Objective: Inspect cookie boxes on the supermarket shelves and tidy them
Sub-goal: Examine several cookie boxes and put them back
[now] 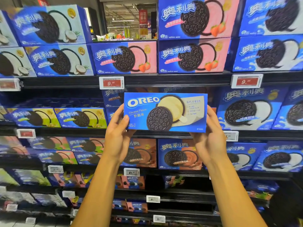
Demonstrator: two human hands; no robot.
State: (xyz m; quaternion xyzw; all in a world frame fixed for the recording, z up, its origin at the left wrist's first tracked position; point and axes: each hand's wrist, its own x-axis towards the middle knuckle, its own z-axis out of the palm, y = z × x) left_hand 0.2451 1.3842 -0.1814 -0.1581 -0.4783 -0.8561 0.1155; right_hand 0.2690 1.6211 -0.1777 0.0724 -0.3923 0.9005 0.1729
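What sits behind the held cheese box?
Behind the cheese box, chocolate boxes peek out top left on the shelf; whatever is directly behind is covered.

Two bare forearms rise from the lower edge of the head view, each ending in a hand. Neither arm shows a sleeve, so whatever garment is worn ends beyond the bottom of the frame. The left hand (117, 136) carries no glove, ring, watch or band on its visible parts; its thumb has a short, unpainted nail. The right hand (211, 138) is likewise ungloved and free of jewellery at the wrist and on the parts that can be seen. Both forearms are slender and smooth in outline, with tendons faintly marked near each wrist. No tattoo, bandage or other marking appears on either arm.
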